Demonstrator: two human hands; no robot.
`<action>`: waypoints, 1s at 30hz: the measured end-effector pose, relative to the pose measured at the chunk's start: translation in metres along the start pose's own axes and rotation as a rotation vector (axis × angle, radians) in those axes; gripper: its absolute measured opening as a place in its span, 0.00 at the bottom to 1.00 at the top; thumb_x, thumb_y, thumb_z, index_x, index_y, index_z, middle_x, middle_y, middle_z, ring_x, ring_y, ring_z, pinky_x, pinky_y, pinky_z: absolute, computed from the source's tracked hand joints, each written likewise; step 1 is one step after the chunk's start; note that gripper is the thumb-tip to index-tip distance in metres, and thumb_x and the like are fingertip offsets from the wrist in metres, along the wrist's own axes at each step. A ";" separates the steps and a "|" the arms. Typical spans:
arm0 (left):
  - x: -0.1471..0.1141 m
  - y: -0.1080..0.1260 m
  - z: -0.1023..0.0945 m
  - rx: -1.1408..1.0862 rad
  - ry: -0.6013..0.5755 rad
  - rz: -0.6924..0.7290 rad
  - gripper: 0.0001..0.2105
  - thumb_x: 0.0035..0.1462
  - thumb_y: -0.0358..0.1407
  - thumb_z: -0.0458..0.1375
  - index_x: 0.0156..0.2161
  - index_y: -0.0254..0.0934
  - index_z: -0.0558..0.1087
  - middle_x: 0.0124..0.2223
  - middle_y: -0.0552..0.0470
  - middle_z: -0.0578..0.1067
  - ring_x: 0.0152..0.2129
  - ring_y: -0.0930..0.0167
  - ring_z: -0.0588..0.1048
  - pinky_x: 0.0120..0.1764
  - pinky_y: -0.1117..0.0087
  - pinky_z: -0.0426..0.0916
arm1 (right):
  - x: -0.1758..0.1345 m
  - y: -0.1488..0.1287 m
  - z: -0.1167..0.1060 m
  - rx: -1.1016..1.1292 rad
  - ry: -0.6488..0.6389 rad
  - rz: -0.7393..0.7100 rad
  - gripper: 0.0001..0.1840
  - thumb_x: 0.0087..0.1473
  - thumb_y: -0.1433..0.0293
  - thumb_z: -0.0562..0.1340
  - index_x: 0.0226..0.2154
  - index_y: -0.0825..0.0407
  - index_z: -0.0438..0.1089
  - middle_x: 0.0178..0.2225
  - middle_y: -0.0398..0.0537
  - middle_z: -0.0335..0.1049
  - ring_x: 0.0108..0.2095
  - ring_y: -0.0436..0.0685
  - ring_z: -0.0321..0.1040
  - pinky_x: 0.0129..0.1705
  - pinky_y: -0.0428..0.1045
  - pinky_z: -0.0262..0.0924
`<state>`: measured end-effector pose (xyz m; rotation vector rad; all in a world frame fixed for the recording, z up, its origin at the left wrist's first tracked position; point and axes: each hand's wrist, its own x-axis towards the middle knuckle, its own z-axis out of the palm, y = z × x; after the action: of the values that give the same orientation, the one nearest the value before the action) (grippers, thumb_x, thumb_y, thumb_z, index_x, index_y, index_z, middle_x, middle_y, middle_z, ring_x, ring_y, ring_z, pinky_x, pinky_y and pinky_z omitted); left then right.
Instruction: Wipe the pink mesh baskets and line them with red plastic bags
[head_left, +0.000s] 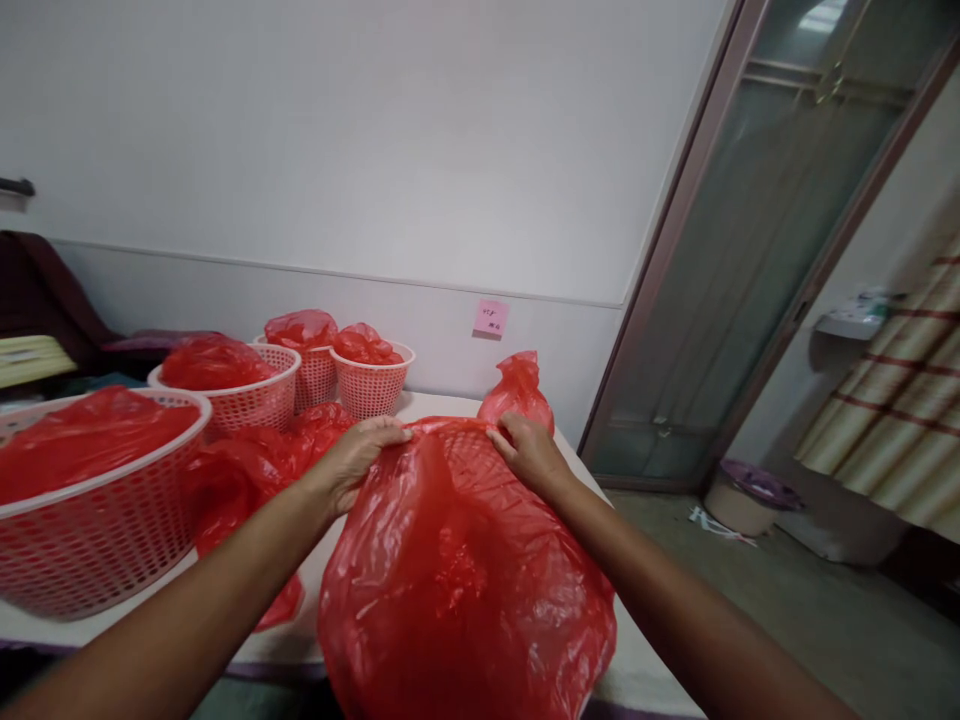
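Observation:
A large red plastic bag (465, 580) spreads over a basket at the table's front edge; the basket's mesh shows faintly through the film near the far rim. My left hand (361, 452) pinches the bag's far edge on the left. On the right of that same edge, my right hand (531, 452) is closed on the plastic. Just behind my right hand stands a tied red bag (519, 388). Loose red plastic bags (255, 480) lie crumpled to the left of my left hand. What sits under the big bag is mostly hidden.
Several pink mesh baskets with red plastic in them stand on the left, the nearest a large basket (97, 545). A pink note (490, 319) is stuck on the wall. Right of the table are a glass door (667, 260), a lined bin (746, 497) and a curtain (892, 400).

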<state>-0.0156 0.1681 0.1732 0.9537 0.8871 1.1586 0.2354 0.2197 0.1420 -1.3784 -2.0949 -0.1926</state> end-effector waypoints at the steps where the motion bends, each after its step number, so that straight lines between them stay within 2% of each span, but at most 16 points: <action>1: 0.003 0.001 -0.005 0.046 0.049 0.048 0.08 0.43 0.28 0.64 0.28 0.36 0.69 0.20 0.58 0.72 0.14 0.75 0.70 0.21 0.75 0.65 | 0.000 0.000 0.000 0.003 -0.001 -0.001 0.14 0.61 0.64 0.55 0.25 0.50 0.59 0.27 0.46 0.67 0.28 0.53 0.61 0.31 0.48 0.49; 4: 0.012 0.001 -0.016 0.175 0.151 0.151 0.08 0.42 0.31 0.65 0.27 0.35 0.69 0.19 0.60 0.71 0.14 0.78 0.66 0.19 0.79 0.59 | 0.001 0.000 0.001 0.005 0.001 0.001 0.13 0.61 0.64 0.55 0.26 0.50 0.60 0.28 0.46 0.68 0.29 0.53 0.61 0.31 0.47 0.49; 8: 0.020 0.004 -0.022 0.270 0.186 0.178 0.10 0.43 0.34 0.65 0.22 0.35 0.66 0.16 0.61 0.66 0.11 0.80 0.60 0.17 0.79 0.51 | 0.003 0.001 0.003 0.000 -0.001 0.000 0.13 0.61 0.64 0.56 0.26 0.50 0.60 0.29 0.46 0.68 0.29 0.53 0.61 0.31 0.48 0.48; 12: 0.030 0.009 -0.020 0.247 0.163 0.150 0.06 0.46 0.30 0.62 0.26 0.36 0.68 0.18 0.60 0.69 0.13 0.78 0.64 0.19 0.77 0.58 | 0.003 0.000 0.003 -0.003 -0.005 -0.002 0.13 0.61 0.64 0.55 0.25 0.50 0.60 0.28 0.46 0.67 0.28 0.53 0.60 0.30 0.48 0.48; 15: 0.037 0.008 -0.022 0.214 0.140 0.058 0.06 0.53 0.32 0.61 0.27 0.35 0.68 0.20 0.62 0.68 0.14 0.79 0.65 0.21 0.76 0.62 | 0.003 0.000 0.003 -0.003 -0.007 0.006 0.13 0.61 0.64 0.56 0.25 0.50 0.60 0.28 0.46 0.68 0.28 0.53 0.60 0.30 0.48 0.48; 20: 0.038 -0.001 -0.037 0.145 0.013 -0.224 0.12 0.60 0.40 0.57 0.31 0.33 0.70 0.24 0.59 0.71 0.17 0.78 0.69 0.23 0.74 0.68 | 0.002 0.002 0.003 0.007 -0.008 0.021 0.13 0.61 0.64 0.56 0.25 0.50 0.60 0.28 0.47 0.68 0.29 0.54 0.61 0.31 0.48 0.48; 22: 0.034 -0.007 -0.043 0.096 -0.037 -0.295 0.11 0.60 0.41 0.57 0.34 0.33 0.72 0.24 0.58 0.72 0.16 0.78 0.69 0.22 0.74 0.68 | 0.002 0.004 0.003 0.016 -0.008 0.030 0.13 0.61 0.64 0.56 0.26 0.50 0.61 0.29 0.47 0.69 0.29 0.54 0.62 0.31 0.48 0.48; 25: 0.025 -0.019 -0.049 0.005 -0.095 -0.352 0.05 0.57 0.36 0.59 0.34 0.35 0.74 0.22 0.55 0.74 0.15 0.72 0.72 0.19 0.71 0.68 | 0.004 0.009 0.006 0.030 -0.008 0.049 0.13 0.60 0.64 0.56 0.26 0.50 0.62 0.29 0.47 0.69 0.29 0.54 0.63 0.31 0.47 0.49; 27: 0.019 -0.028 -0.051 -0.057 -0.122 -0.377 0.03 0.54 0.33 0.61 0.34 0.37 0.75 0.21 0.52 0.76 0.17 0.67 0.75 0.20 0.67 0.70 | 0.006 0.014 0.009 0.037 -0.011 0.071 0.13 0.60 0.63 0.56 0.26 0.50 0.62 0.28 0.46 0.69 0.29 0.54 0.63 0.30 0.47 0.48; 30: 0.009 -0.037 -0.055 -0.145 -0.131 -0.375 0.06 0.53 0.35 0.62 0.37 0.37 0.75 0.24 0.49 0.77 0.23 0.63 0.79 0.24 0.64 0.74 | 0.011 0.023 0.016 0.052 -0.019 0.119 0.13 0.59 0.63 0.57 0.24 0.50 0.62 0.25 0.45 0.67 0.27 0.53 0.62 0.29 0.47 0.47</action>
<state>-0.0528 0.1801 0.1189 0.7000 0.8218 0.8178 0.2458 0.2453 0.1309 -1.4729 -2.0119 -0.0755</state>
